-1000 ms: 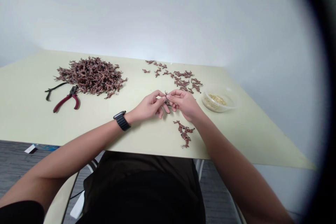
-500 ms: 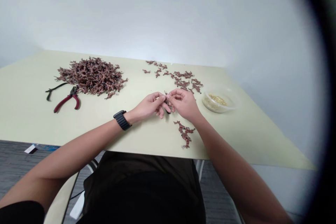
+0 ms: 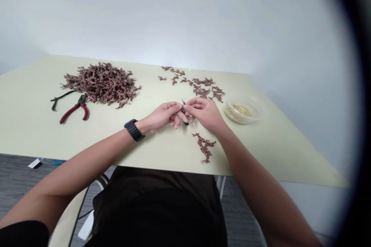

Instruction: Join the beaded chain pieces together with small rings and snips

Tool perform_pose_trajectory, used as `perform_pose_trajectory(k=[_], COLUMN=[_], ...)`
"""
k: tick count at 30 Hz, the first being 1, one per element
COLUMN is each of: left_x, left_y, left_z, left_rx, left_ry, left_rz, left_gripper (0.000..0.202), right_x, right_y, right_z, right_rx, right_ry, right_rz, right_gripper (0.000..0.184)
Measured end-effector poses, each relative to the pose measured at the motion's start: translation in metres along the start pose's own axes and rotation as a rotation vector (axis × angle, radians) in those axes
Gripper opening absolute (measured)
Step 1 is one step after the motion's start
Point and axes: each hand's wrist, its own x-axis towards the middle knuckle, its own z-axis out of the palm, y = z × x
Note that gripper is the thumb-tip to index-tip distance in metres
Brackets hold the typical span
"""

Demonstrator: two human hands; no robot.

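The left hand [image 3: 166,115] and right hand [image 3: 205,112] are close together over the bench [image 3: 162,150]. Fingers of both hands pinch a small brown piece [image 3: 183,109] between them. Near the right arm lie a few loose brown pieces [image 3: 206,149]. A clear bowl [image 3: 257,117] with gold bits [image 3: 241,109] sits to the right. Far left are a big brown pile [image 3: 101,84] and red-handled pliers [image 3: 68,114].

Soft, even light is brightening the wall [image 3: 145,19] and table [image 3: 278,150], while a blurred black rim [image 3: 358,85] is darkening the right edge.
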Motion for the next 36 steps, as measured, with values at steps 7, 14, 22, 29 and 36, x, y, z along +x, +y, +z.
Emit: perform_pose_trajectory(k=[7,14,22,29,36], left_x=[-0.0008,0.0013,-0.002,-0.0012,0.0012], left_y=[0.0007,-0.0006,-0.0041,-0.0041,-0.0068], left_z=[0.0033,0.0039,0.0075,0.0078,0.0058], left_rx=[0.011,0.03,0.246,0.173,0.141], left_ry=[-0.003,0.006,0.024,0.02,0.017], left_rz=[-0.011,-0.007,0.117,0.108,0.11], left_gripper=[0.034,0.033,0.035,0.036,0.038], right_x=[-0.0018,-0.0032,-0.0033,-0.0031,-0.0048], right_y=[-0.0041,-0.0026,-0.0031,-0.0034,-0.0004], right_z=[0.0026,0.0033,0.005,0.0048,0.0061], right_rx=[-0.164,-0.316,-0.201,-0.198,-0.408], right_ry=[0.045,0.122,0.109,0.128,0.187], right_rz=[-0.1,-0.204,-0.096,-0.122,-0.267], right_gripper=[0.018,0.011,0.016,0.017,0.014])
